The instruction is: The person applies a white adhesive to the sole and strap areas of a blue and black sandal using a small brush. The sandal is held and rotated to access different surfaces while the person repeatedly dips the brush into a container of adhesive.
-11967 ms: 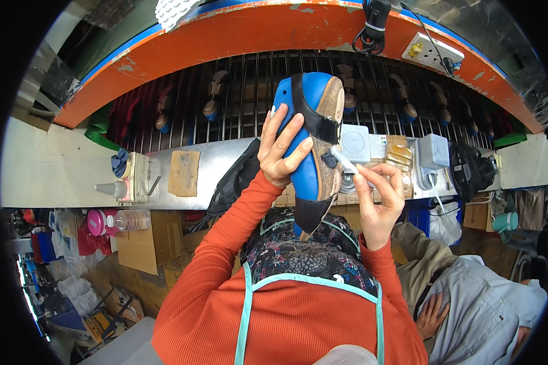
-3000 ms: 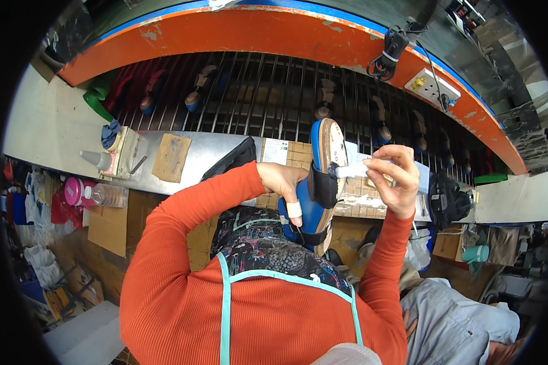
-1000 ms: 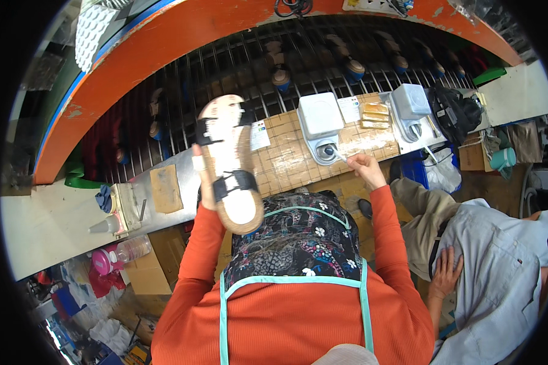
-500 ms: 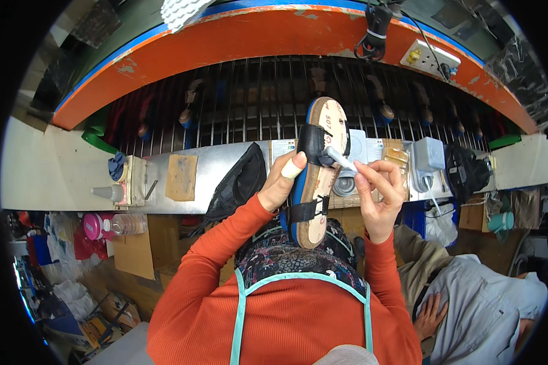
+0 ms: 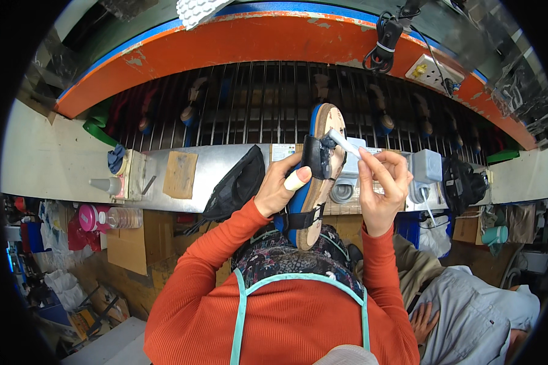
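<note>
My left hand (image 5: 280, 187) grips an unfinished sandal (image 5: 315, 198) by its left side. The sandal stands roughly upright in the picture, its cream underside turned partly to the right. It has a cork-coloured edge, a blue form inside and black straps folded onto the underside. A pale wrap covers the left thumb, which presses near the upper strap (image 5: 315, 156). Between thumb and fingertips my right hand (image 5: 383, 190) pinches a pale stick-like brush (image 5: 348, 146). Its dark tip touches the upper strap's folded end, where the surface looks wet and shiny.
Beyond the hands, a metal bar rack (image 5: 249, 103) carries several shoes on forms. On the bench lie a black mesh cap (image 5: 237, 185), a tan board (image 5: 180, 175) and grey containers (image 5: 426, 167). To the right sits another person (image 5: 475, 316), one hand on the lap.
The brush tip has moved up along the upper strap toward the sandal's far end. The sandal has turned slightly, and the left thumb now lies further right over the strap's edge.
</note>
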`<move>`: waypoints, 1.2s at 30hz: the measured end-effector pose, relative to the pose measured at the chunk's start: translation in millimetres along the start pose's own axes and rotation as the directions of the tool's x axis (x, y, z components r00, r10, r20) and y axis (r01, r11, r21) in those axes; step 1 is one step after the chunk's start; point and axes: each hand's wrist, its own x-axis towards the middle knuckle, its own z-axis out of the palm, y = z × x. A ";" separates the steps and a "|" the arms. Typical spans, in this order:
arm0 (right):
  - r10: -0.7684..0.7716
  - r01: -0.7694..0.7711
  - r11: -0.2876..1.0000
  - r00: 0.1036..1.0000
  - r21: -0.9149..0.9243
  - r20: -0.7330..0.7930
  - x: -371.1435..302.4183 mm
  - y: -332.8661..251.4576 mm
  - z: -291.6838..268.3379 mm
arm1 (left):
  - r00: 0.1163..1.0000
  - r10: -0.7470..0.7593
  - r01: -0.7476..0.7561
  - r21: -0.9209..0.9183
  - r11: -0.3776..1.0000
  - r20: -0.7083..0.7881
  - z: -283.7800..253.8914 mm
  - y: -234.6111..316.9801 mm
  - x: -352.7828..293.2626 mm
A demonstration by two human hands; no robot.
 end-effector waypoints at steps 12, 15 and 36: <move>0.019 -0.058 0.963 0.989 0.262 0.149 12.2 17.5 -5.7 | 0.998 0.016 -0.012 -0.052 0.999 0.066 -2.0 4.1 8.2; 0.019 -0.064 0.951 0.989 0.303 0.150 9.2 19.9 -6.3 | 0.996 -0.026 0.032 -0.061 0.998 0.090 -4.2 5.5 9.6; 0.084 -0.124 0.961 0.983 0.248 0.164 -5.8 9.4 -2.9 | 0.977 -0.186 0.211 -0.593 0.777 0.103 8.6 13.2 17.3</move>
